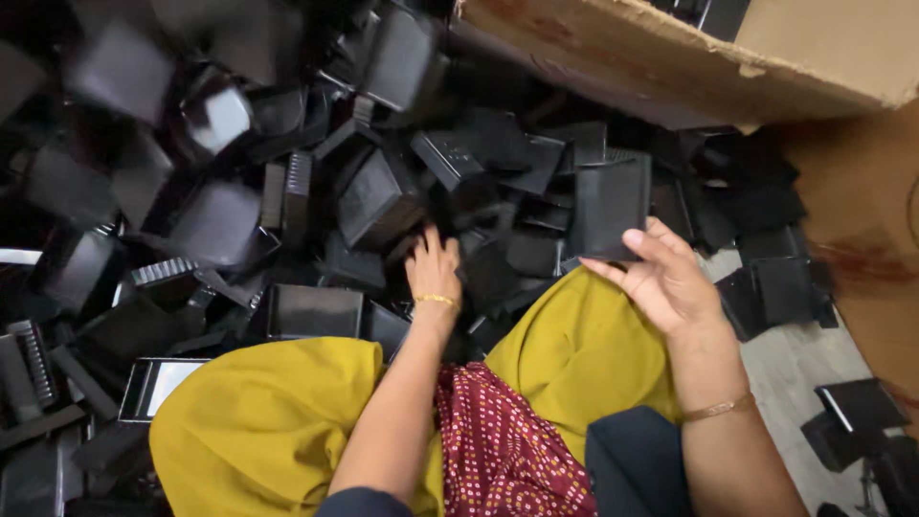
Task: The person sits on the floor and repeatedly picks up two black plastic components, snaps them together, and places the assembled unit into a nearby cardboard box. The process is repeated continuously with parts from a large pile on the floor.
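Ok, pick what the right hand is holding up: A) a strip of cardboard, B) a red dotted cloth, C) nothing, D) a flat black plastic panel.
D: the right hand grips a flat black plastic panel by its lower edge, raised above the pile of black parts.

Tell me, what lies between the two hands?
Head view: black plastic parts and a yellow-clad knee lie between left hand and right hand.

Two hands [433, 268], one cardboard box [670, 57] — black plastic parts [373, 196] perhaps several dozen.
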